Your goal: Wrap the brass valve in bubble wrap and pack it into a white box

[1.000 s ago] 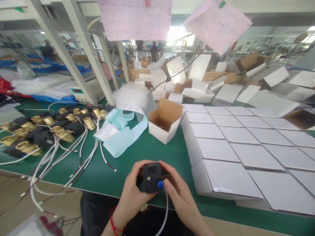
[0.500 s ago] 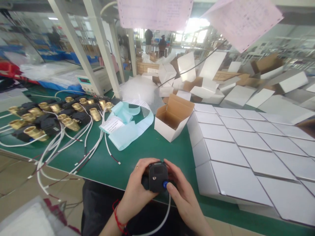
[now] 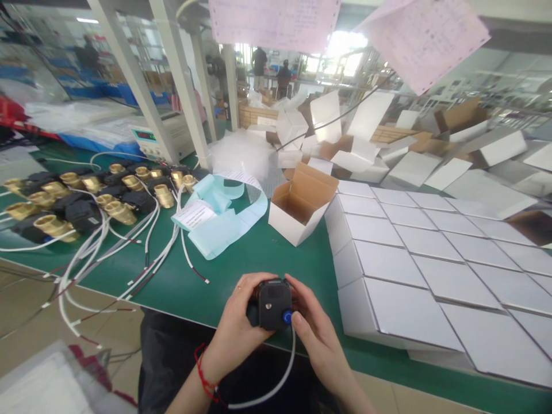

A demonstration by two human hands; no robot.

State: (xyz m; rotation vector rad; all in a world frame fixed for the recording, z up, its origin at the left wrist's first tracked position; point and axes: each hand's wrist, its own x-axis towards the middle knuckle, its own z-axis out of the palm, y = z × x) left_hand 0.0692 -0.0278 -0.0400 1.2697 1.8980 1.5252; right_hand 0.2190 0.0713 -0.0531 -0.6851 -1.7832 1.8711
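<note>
Between my two hands, at the front edge of the green bench, is a black motorized valve (image 3: pixel 274 302) with a blue cable gland and a white cable hanging toward my lap. My left hand (image 3: pixel 236 313) is closed around its left side, thumb below. On the right side, my right hand (image 3: pixel 317 328) grips it too, with the thumb beside the blue gland. The far side of the valve is hidden by my fingers. Ahead stands an open white carton (image 3: pixel 297 215) with a brown inside. Left of it lies a light-blue strip of printed labels (image 3: pixel 215 230).
Several brass-ended valves (image 3: pixel 121 210) with white cables crowd the bench's left side. Rows of closed white boxes (image 3: pixel 401 261) fill the right. Behind them are loose open cartons (image 3: pixel 418 167), bubble wrap (image 3: pixel 241 152) and a power supply (image 3: pixel 150 138). Pink sheets (image 3: pixel 276 23) hang above.
Both hands keep hold of the valve, almost unmoved. The whole view has shifted slightly, with the bench items a little further left and up in the picture.
</note>
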